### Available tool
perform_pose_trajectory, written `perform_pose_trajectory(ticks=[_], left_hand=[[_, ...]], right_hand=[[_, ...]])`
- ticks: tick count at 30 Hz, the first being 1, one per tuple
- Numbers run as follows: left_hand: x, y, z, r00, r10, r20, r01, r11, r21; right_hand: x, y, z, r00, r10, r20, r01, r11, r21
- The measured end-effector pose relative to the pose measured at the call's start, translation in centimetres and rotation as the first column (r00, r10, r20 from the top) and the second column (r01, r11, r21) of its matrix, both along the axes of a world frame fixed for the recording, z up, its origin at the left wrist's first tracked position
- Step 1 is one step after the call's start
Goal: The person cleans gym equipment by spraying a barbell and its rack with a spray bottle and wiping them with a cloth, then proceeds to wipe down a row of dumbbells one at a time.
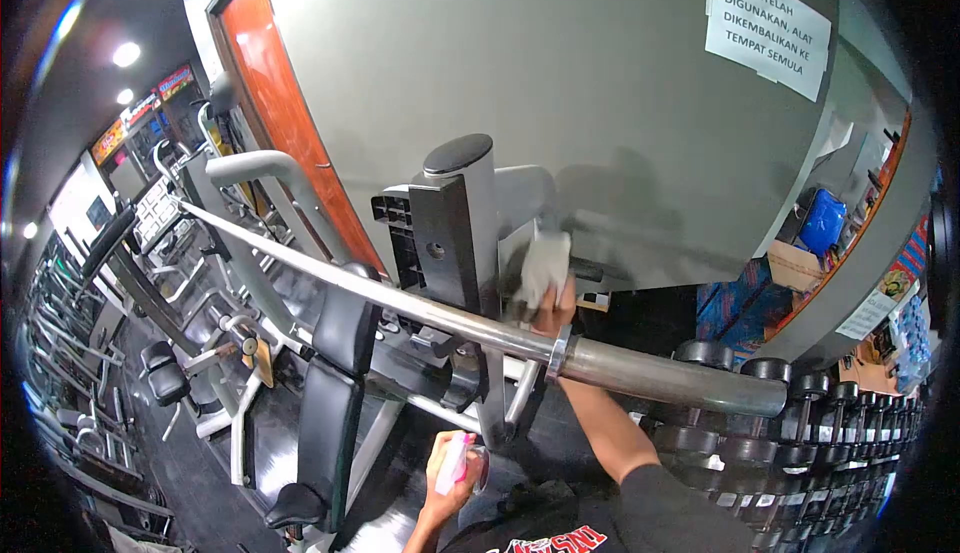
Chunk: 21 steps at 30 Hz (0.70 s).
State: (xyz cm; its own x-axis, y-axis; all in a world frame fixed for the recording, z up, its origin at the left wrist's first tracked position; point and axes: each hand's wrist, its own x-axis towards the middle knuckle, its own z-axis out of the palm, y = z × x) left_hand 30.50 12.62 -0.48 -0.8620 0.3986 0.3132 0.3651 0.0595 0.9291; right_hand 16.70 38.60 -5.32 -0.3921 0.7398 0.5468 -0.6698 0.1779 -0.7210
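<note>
Low in front of my body, my left hand (443, 475) is wrapped round a spray bottle (458, 461) with a white and pink top. My right hand (554, 308) reaches forward under the barbell (440, 311) and grips a white cloth (546, 261). The cloth is beside the far side of the bench rack's upright post (455, 238); whether it touches the metal I cannot make out. The barbell rests across the rack and passes over my right forearm, hiding part of the wrist.
A black padded bench (335, 408) stands left of the post. Racked dumbbells (770, 433) line the right side. Ahead is a grey wall (560, 73) with a paper sign (768, 28) and an orange door (275, 93). More gym machines (165, 373) fill the left.
</note>
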Motion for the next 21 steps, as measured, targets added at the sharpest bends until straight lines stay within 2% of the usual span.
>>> perform_pose_trajectory(ticks=[1,3,4,6,7,9,11,12,13,14,16,17,19,20,21], left_hand=[[-0.1,-0.3,-0.4,1.0,0.001,0.003,-0.001,1.0,-0.002],[-0.6,-1.0,-1.4,0.986,-0.053,-0.161,0.034,0.992,-0.119],[-0.6,-0.9,-1.2,0.985,-0.05,-0.162,0.03,0.992,-0.12],[0.1,-1.1,-0.6,1.0,0.009,0.013,-0.008,0.996,-0.094],[-0.3,-1.1,-0.9,1.0,0.014,0.016,-0.012,0.996,-0.09],[-0.4,-1.8,-1.8,0.998,-0.013,-0.068,0.006,0.994,-0.106],[-0.4,-1.4,-1.4,0.997,-0.023,-0.071,0.017,0.997,-0.081],[-0.3,-1.2,-0.9,0.999,-0.028,-0.039,0.025,0.997,-0.074],[-0.2,-1.1,-0.7,0.999,-0.032,-0.008,0.032,0.997,-0.067],[-0.4,-0.9,-0.9,0.999,-0.033,-0.006,0.032,0.997,-0.065],[-0.4,-0.9,-1.5,0.997,-0.069,-0.037,0.068,0.997,-0.029],[0.0,-0.8,-1.4,0.997,-0.075,-0.036,0.074,0.997,-0.028],[0.4,-0.5,-0.9,0.988,-0.048,0.144,0.048,0.999,0.003],[0.1,-0.5,-1.8,0.998,-0.049,-0.029,0.049,0.999,-0.005],[0.1,-0.5,-1.6,0.999,-0.044,-0.031,0.044,0.999,-0.003]], right_hand=[[0.4,0.3,8.2,0.968,-0.156,-0.198,0.209,0.935,0.286],[-1.2,0.5,14.4,0.998,0.064,-0.004,-0.056,0.902,0.428],[-2.1,0.1,15.0,0.998,0.067,-0.006,-0.059,0.902,0.428],[-3.0,-1.1,15.2,0.985,-0.151,-0.077,0.168,0.795,0.583],[-3.1,-1.3,13.9,0.986,-0.146,-0.075,0.162,0.793,0.587],[-1.4,-2.7,7.2,0.981,-0.051,0.186,-0.043,0.885,0.465],[0.8,-5.2,0.2,0.84,-0.293,0.456,-0.005,0.837,0.548],[2.4,-6.6,-3.8,0.863,-0.219,0.455,-0.015,0.889,0.457],[3.7,-7.5,-4.5,0.884,-0.144,0.445,-0.03,0.932,0.362],[3.9,-7.5,-5.0,0.883,-0.145,0.447,-0.031,0.931,0.364],[5.2,-7.9,-5.3,0.755,0.043,0.654,-0.122,0.99,0.076],[5.1,-7.7,-4.9,0.754,0.038,0.656,-0.116,0.99,0.076],[3.4,-6.4,-3.0,0.868,-0.182,0.462,0.079,0.97,0.232],[2.9,-5.1,-0.7,0.871,-0.014,0.49,-0.026,0.997,0.076],[2.2,-3.8,1.7,0.854,0.157,0.495,-0.133,0.988,-0.084]])
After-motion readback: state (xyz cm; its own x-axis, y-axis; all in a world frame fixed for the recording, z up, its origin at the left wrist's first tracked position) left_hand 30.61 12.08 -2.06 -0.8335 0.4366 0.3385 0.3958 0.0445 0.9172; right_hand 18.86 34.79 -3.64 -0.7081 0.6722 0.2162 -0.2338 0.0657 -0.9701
